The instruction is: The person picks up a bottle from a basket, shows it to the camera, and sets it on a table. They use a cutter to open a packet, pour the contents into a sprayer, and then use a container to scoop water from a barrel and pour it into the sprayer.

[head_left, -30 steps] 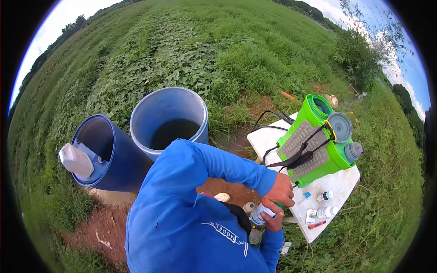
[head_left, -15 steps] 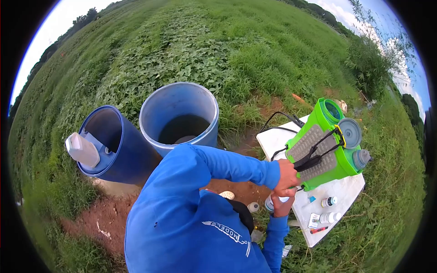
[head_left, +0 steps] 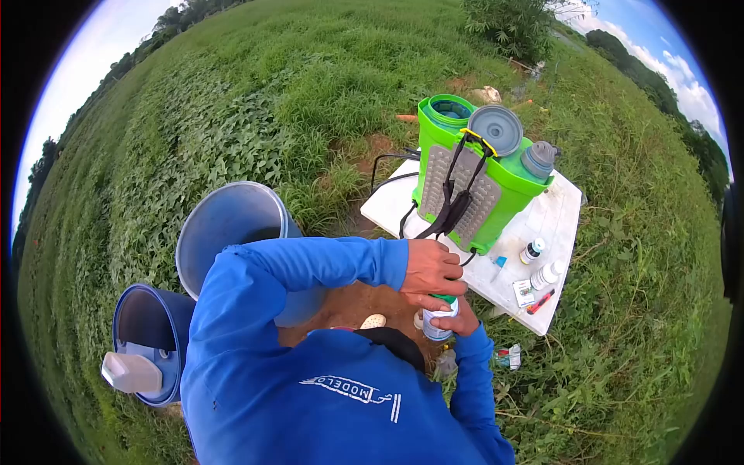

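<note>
My left hand (head_left: 435,271) is closed over the green cap (head_left: 444,298) at the top of a white bottle. Below it, my right hand (head_left: 463,319) is wrapped round the white bottle (head_left: 439,325), which has a bluish label. Both hands are in front of the white table's near edge. On the white table (head_left: 380,203) stands a green backpack sprayer (head_left: 496,209), its round tank mouth uncovered. A grey round lid (head_left: 496,130) hangs beside that mouth, and black straps (head_left: 453,209) run down the padded back.
Small bottles (head_left: 533,250), a white bottle (head_left: 547,275), a packet (head_left: 523,293) and a red marker (head_left: 540,302) lie or stand on the table's right part. Two blue drums (head_left: 186,256) (head_left: 182,349) are at the left, with a white jug (head_left: 132,372) on one. Litter (head_left: 508,356) lies in the grass.
The view has turned right, so the sprayer, table and drums appear farther left. The bottle and its green cap now show more clearly between my hands.
</note>
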### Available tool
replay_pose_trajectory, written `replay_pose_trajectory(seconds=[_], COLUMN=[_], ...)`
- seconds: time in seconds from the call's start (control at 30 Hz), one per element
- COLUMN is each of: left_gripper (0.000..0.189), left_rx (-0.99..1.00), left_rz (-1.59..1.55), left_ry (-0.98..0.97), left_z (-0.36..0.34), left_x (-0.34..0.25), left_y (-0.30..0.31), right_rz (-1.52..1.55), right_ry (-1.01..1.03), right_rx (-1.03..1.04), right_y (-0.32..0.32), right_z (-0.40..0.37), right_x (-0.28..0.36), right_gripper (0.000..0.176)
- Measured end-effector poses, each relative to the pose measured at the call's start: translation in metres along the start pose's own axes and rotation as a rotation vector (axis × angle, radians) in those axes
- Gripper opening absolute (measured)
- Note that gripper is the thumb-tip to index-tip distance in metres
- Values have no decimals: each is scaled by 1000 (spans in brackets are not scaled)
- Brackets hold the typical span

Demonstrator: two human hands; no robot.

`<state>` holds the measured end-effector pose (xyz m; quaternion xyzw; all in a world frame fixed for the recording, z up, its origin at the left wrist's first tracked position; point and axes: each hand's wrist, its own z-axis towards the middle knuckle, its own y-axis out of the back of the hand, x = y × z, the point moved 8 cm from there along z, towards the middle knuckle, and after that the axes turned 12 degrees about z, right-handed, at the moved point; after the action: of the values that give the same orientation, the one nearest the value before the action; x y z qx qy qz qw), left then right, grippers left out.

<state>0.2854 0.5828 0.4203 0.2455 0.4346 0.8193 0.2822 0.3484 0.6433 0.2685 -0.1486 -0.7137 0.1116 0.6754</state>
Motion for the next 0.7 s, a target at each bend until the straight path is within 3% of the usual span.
replay_pose_trajectory(seconds=[0.03,0.1,0.13,0.17,0.2,0.23,0.3,0.33,0.37,0.47,0.53,0.63,0.67,0.7], left_gripper=[31,34,38,38,44,51,62,68,65,53,46,39,40,40], left_rx=[-3,69,121,124,262,406,513,530,681,542,185,244,476,481], left_rz=[-17,-15,3,-8,91,191,204,206,102,-102,-277,-239,-146,-149], left_ry=[-18,41,189,179,499,816,987,974,943,769,506,506,666,667], left_z=[3,6,6,11,6,-8,-17,-15,-17,-15,1,-3,-15,-11], left_x=[-3,1,9,7,31,49,63,66,69,67,53,51,59,56], left_y=[-2,-10,-14,-17,-30,-39,-52,-50,-57,-46,-19,-23,-38,-38], right_rz=[6,17,-167,-156,-143,-471,-555,-527,-501,-478,-453,-395,-446,-496], right_ry=[5,114,130,188,241,369,422,415,418,331,344,370,405,440], right_rx=[-24,-24,25,-176,-378,-692,-788,-780,-770,-688,-659,-592,-629,-665], right_y=[1,-5,-8,5,12,14,20,20,21,25,25,24,23,22], right_z=[-2,-2,2,3,3,-2,1,3,7,7,5,5,2,-1], right_x=[-1,1,11,15,14,32,31,30,32,32,36,34,36,39], right_gripper=[84,65,60,59,58,60,63,62,61,57,56,57,59,60])
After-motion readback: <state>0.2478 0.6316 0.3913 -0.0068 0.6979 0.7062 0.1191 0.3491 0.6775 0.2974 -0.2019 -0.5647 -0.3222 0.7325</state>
